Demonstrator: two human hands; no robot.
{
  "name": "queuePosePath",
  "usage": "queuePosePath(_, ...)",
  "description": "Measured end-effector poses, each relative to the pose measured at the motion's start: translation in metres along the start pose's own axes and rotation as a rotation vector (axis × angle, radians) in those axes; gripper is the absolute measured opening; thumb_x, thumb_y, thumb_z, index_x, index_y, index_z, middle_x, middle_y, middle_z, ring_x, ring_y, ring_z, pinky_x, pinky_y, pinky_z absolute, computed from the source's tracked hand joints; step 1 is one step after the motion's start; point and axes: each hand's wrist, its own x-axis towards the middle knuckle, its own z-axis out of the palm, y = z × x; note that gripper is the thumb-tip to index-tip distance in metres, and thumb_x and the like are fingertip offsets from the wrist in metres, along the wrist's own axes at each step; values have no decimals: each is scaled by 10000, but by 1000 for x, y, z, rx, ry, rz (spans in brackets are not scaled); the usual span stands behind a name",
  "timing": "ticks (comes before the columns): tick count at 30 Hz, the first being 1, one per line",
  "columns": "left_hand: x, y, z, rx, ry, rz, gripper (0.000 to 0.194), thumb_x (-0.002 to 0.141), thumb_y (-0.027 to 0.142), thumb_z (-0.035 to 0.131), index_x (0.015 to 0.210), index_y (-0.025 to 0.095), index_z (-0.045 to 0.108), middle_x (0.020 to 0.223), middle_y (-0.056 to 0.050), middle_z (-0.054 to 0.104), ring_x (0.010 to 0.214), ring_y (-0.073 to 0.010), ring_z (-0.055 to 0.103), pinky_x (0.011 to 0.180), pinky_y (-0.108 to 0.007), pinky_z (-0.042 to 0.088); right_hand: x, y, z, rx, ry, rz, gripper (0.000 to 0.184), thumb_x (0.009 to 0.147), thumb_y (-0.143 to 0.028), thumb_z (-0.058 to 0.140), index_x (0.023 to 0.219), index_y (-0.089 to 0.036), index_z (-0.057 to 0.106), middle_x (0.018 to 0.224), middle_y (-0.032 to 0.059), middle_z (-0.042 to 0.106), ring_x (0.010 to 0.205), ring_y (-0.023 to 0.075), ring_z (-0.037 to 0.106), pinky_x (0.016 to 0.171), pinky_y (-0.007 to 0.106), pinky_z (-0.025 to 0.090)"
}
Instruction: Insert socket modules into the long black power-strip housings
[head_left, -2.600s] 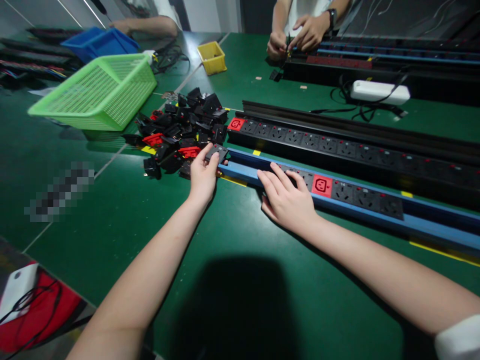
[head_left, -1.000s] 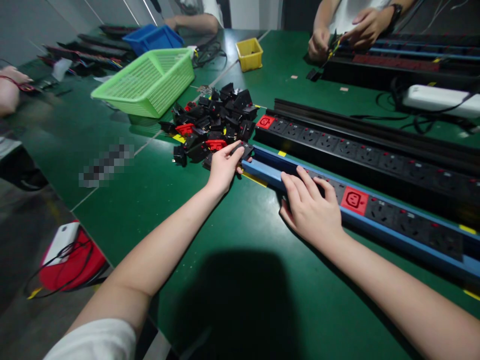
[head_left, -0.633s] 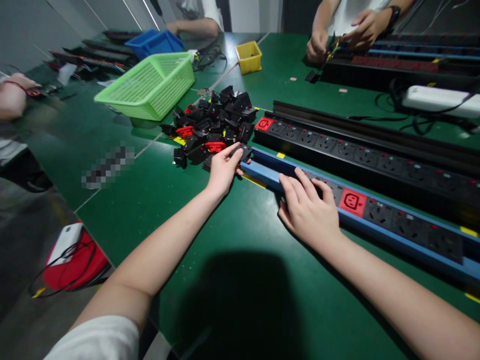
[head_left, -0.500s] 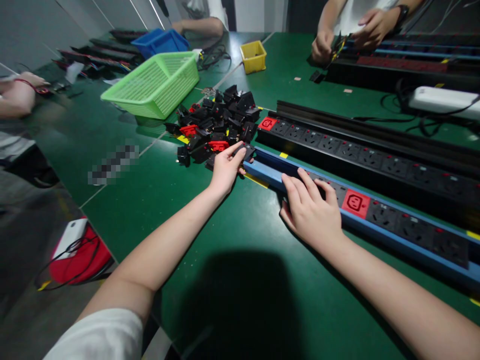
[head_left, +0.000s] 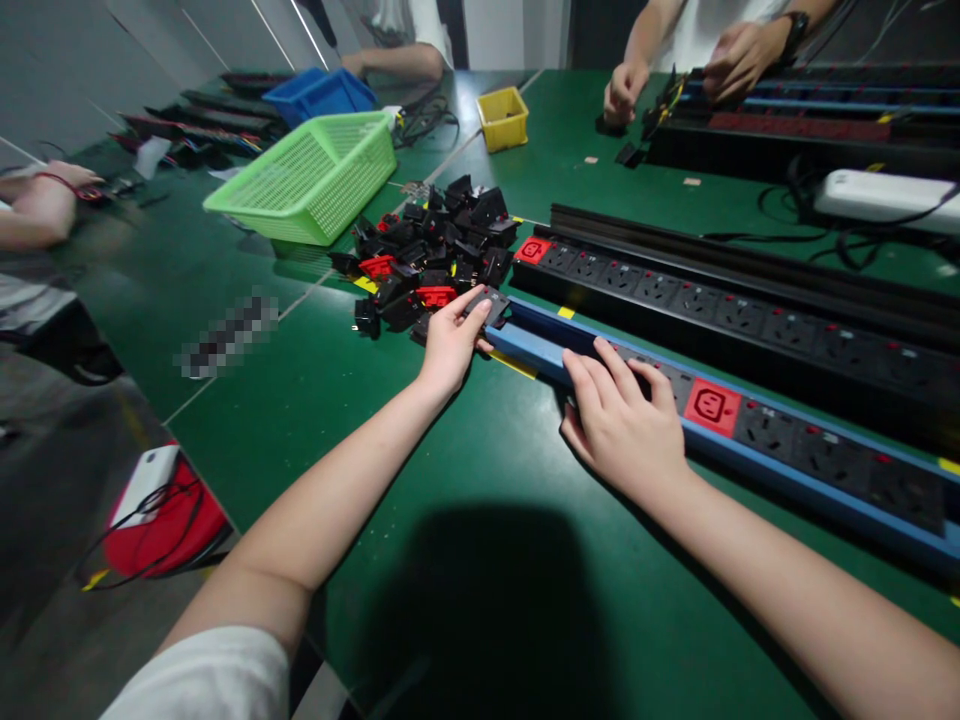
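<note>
Head view: our left hand (head_left: 450,350) pinches a black socket (head_left: 496,303), apparently for insertion, needing alignment next; right hand (head_left: 626,415), grip unclear, touches the blue channel (head_left: 529,346)

The room is dim, with light seeming to fall from above: a pale sheen lies on the green counter (head_left: 517,470) between the left grip (head_left: 452,345) and the right grip (head_left: 630,420), while a broad, soft-edged shadow (head_left: 487,610) darkens the near side of both. The grips themselves look fairly sharp. Beyond the right grip, the black rail (head_left: 675,335) loses detail in darkness. Well left of the left grip, another person's arm (head_left: 45,210) is blurred; nearer it, a patch (head_left: 229,335) is pixelated. Wide-angle distortion stretches the outer edges.
</note>
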Motion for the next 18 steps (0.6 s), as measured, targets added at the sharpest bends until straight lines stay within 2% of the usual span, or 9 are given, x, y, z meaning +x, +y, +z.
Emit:
queuePosePath(6,-2,4,1,-21,-8,-21,590,845,474,733,1321,136,647,789,-45,756,471,-91,599,452,-213,509,1,0,-1,0,-1,2,534,958,-233,489,1463,-59,500,1373,158,647,1394,312,477,1075,444,276)
queuePosePath(12,-3,8,2,-14,-28,-45,611,866,499,699,1318,95,627,877,-102,781,639,-149,707,466,-207,512,1,0,-1,-5,1,0,524,960,-235,495,1455,-64,511,1378,156,646,1395,309,478,1073,440,281)
queuePosePath(18,-5,4,1,8,-7,-12,623,860,502,702,1334,104,625,787,-55,758,473,-102,603,452,-226,525,1,1,-1,-11,-5,1,519,969,-239,492,1454,-54,506,1382,150,642,1404,303,467,1069,444,287)
